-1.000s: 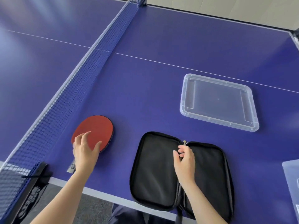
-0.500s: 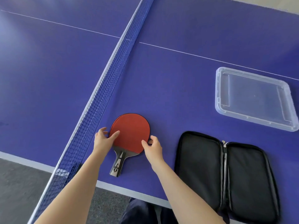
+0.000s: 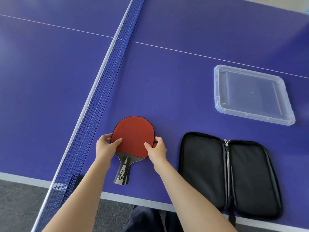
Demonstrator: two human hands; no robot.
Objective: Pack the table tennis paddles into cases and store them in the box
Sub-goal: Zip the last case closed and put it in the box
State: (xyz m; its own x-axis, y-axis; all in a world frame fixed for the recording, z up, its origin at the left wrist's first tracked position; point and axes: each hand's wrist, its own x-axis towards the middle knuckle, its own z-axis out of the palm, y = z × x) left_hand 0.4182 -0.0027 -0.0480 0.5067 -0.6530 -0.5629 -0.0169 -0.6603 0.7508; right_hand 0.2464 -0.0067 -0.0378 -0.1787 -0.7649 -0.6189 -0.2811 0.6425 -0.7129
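A red-faced paddle (image 3: 133,135) lies near the front edge of the blue table, its dark handle pointing toward me. My left hand (image 3: 106,147) pinches the blade's left edge, thumb on the red rubber. My right hand (image 3: 156,150) pinches the blade's right edge the same way. To the right, a black zip case (image 3: 202,166) lies unzipped and spread flat, with nothing inside. Whether the paddle is lifted off the table I cannot tell.
A clear plastic lid (image 3: 252,94) lies flat behind the case. The blue net (image 3: 100,101) runs from the front left to the far middle, just left of the paddle. The table's white front edge (image 3: 117,197) borders grey floor.
One second ago my right hand was at the case zipper and my left on the paddle. Now both hands grip the blade's edges. The view has shifted left.
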